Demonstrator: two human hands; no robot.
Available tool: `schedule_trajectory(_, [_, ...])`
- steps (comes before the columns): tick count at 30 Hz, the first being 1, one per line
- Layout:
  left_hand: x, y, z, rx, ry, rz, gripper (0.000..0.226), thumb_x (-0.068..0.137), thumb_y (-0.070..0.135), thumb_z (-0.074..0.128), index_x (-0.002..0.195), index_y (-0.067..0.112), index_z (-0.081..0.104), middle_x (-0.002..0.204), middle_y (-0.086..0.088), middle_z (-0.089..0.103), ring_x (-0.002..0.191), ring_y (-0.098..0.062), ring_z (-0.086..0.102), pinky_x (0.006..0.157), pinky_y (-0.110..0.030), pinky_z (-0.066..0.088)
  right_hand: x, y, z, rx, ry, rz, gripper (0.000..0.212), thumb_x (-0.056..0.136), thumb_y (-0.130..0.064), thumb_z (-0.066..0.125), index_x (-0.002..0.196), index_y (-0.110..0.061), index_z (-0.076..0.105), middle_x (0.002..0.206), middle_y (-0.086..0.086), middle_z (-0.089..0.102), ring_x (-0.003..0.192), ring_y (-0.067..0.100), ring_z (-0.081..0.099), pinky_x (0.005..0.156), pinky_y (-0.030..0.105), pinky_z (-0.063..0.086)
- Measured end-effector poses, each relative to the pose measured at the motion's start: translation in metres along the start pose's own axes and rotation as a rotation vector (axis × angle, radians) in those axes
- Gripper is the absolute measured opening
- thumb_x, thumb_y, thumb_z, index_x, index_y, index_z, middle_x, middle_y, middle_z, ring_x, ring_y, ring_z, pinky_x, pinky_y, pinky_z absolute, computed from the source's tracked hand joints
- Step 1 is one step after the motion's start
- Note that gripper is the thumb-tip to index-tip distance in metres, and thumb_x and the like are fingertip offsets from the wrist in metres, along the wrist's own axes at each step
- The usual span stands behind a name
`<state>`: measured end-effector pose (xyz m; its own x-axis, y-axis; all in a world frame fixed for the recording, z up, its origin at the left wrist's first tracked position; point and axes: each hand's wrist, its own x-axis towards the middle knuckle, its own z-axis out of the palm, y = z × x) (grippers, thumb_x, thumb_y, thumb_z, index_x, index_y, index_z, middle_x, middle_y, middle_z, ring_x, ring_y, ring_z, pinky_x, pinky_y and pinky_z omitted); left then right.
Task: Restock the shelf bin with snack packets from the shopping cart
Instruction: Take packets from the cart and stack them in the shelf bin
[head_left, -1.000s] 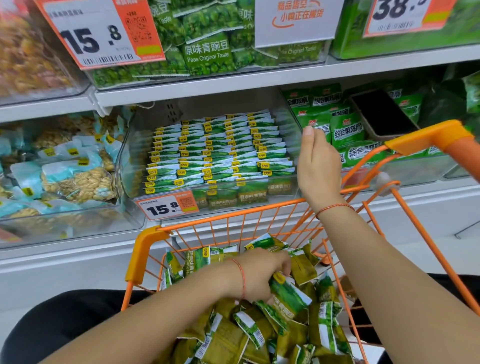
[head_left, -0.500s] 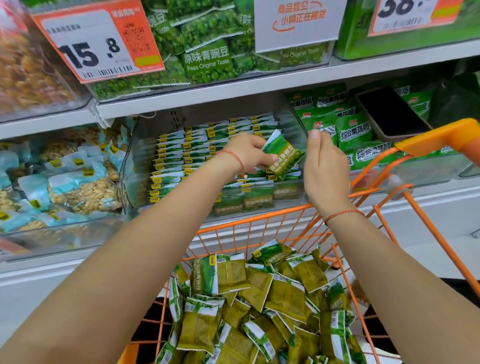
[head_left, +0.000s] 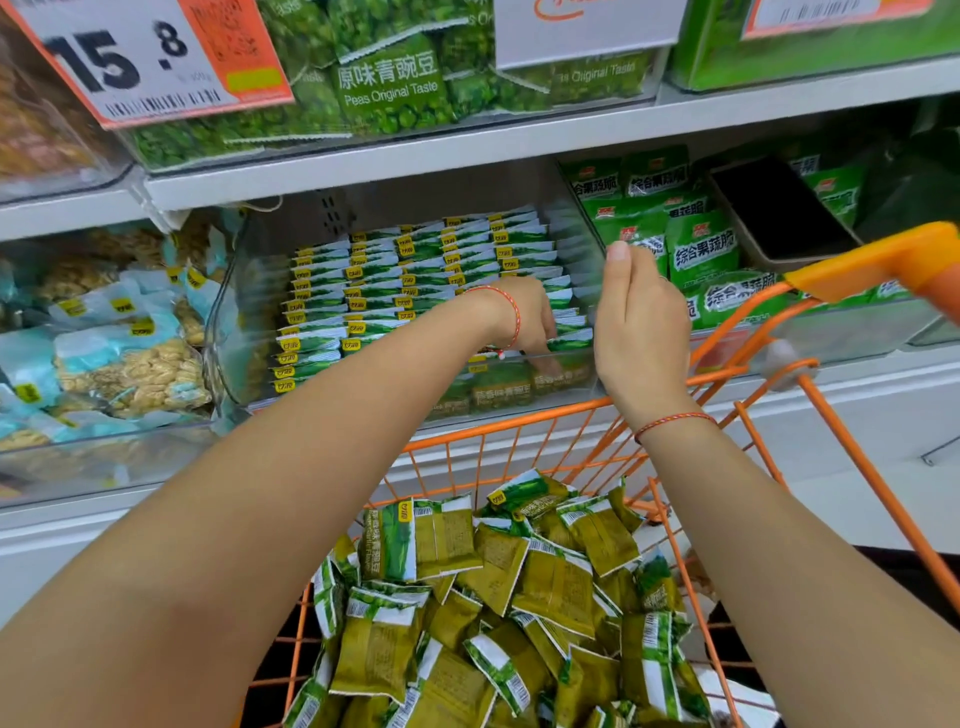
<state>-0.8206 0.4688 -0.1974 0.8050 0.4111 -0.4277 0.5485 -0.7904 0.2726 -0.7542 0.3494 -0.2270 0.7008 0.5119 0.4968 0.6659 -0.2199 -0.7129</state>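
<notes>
— What is the left hand (head_left: 530, 322) doing?

— It is reaching down into the clear shelf bin (head_left: 519, 387), fingers curled down at the front right corner, pressing or pinching a green snack packet (head_left: 563, 375) there. Whether the grip is truly clenching that packet or only touching it cannot be told; the fingertips are showing blurred through the bin's front wall.

— And the right hand (head_left: 641, 332)?

— It is standing upright at the bin's right edge, fingers straight and together, holding nothing, its palm facing the rows.

— How are the packets sitting in the bin?

— They are standing on edge in neat rows (head_left: 395, 291), yellow tabs showing, filling most of the bin; a few are lying flat against the front wall.

— Where are the rest?

— They are lying loose in a heap (head_left: 509, 597) in the orange shopping cart (head_left: 852, 270), which is sitting just below the shelf, under both forearms.

— Anything beside the bin?

— Bags of nuts (head_left: 124, 364) are sitting in the bin to the left, larger green bags (head_left: 701, 254) to the right, and a price tag (head_left: 150, 57) reading 15.8 is hanging above.
</notes>
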Motion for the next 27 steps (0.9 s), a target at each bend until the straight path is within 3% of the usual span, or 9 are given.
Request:
schedule_trajectory(3, [0.01,0.003,0.004,0.072,-0.017,-0.021,0.037,0.08,0.043,0.072,0.063,0.016,0.054,0.062,0.0,0.045,0.059,-0.02,0.037,0.058,-0.03,0.036,0.0,0.001,0.001,0.002,-0.001,-0.003,0.046,0.103,-0.034,0.023,0.1,-0.004,0.057,0.059,-0.013,0.033,0.066,0.022,0.04,0.069,0.032,0.024])
schedule_trajectory(8, [0.015,0.008,0.006,0.169,-0.033,-0.054,0.042,0.09,0.027,0.063,0.058,0.015,0.039,0.056,-0.002,0.031,0.05,-0.018,0.024,0.048,-0.026,0.027,0.0,0.001,-0.001,-0.003,-0.011,-0.005,0.043,0.103,-0.034,0.023,0.1,-0.006,0.056,0.06,-0.013,0.033,0.068,0.023,0.042,0.069,0.032,0.024])
schedule_trajectory(12, [0.007,0.006,-0.011,0.002,-0.059,-0.008,0.017,0.082,0.031,0.07,0.08,0.014,0.07,0.068,-0.005,0.064,0.047,-0.015,0.048,0.053,-0.026,0.043,-0.001,0.0,0.0,0.001,-0.016,0.0,0.046,0.103,-0.034,0.022,0.103,-0.005,0.057,0.061,-0.013,0.034,0.069,0.022,0.042,0.071,0.032,0.025])
schedule_trajectory(15, [0.0,-0.001,-0.016,-0.023,0.0,0.046,0.012,0.077,0.027,0.074,0.083,0.017,0.076,0.076,-0.001,0.071,0.046,-0.009,0.055,0.054,-0.026,0.047,-0.001,-0.001,-0.001,0.009,-0.012,0.004,0.046,0.103,-0.033,0.022,0.1,-0.003,0.057,0.06,-0.015,0.032,0.068,0.021,0.041,0.072,0.031,0.025])
schedule_trajectory(18, [0.001,-0.002,-0.007,0.037,0.004,0.066,0.009,0.08,0.02,0.069,0.084,0.018,0.077,0.077,-0.005,0.072,0.053,-0.018,0.052,0.052,-0.028,0.047,-0.001,-0.002,-0.002,0.008,-0.015,0.002,0.043,0.104,-0.031,0.023,0.098,-0.004,0.057,0.059,-0.014,0.032,0.065,0.021,0.039,0.071,0.031,0.024])
schedule_trajectory(21, [0.0,-0.005,-0.006,-0.02,0.011,0.073,0.013,0.084,0.014,0.066,0.088,0.019,0.078,0.076,0.005,0.071,0.055,-0.014,0.056,0.055,-0.026,0.048,-0.001,-0.002,-0.002,-0.006,-0.015,0.0,0.043,0.104,-0.031,0.023,0.099,-0.004,0.057,0.059,-0.013,0.033,0.064,0.021,0.04,0.071,0.031,0.025])
schedule_trajectory(24, [-0.004,-0.02,-0.01,-0.266,0.329,0.011,0.016,0.087,0.025,0.066,0.089,0.013,0.076,0.078,0.014,0.067,0.071,-0.013,0.065,0.072,-0.033,0.056,-0.001,-0.001,-0.002,-0.012,-0.012,-0.015,0.046,0.103,-0.033,0.021,0.104,-0.006,0.058,0.06,-0.014,0.034,0.066,0.022,0.043,0.071,0.031,0.026])
schedule_trajectory(26, [-0.003,-0.028,-0.005,-0.177,0.517,-0.067,0.029,0.093,0.035,0.056,0.111,0.016,0.068,0.109,0.002,0.067,0.105,-0.02,0.061,0.091,-0.035,0.05,-0.001,-0.001,-0.002,-0.008,-0.012,-0.016,0.045,0.103,-0.033,0.022,0.101,-0.006,0.058,0.059,-0.014,0.034,0.064,0.021,0.042,0.07,0.031,0.026])
schedule_trajectory(27, [-0.001,-0.03,-0.001,-0.128,0.452,-0.085,0.041,0.096,0.041,0.05,0.129,0.019,0.057,0.132,-0.005,0.056,0.125,-0.025,0.049,0.103,-0.038,0.042,-0.001,-0.001,-0.002,-0.006,-0.012,-0.016,0.044,0.103,-0.032,0.023,0.099,-0.007,0.058,0.058,-0.014,0.035,0.063,0.021,0.041,0.07,0.031,0.026])
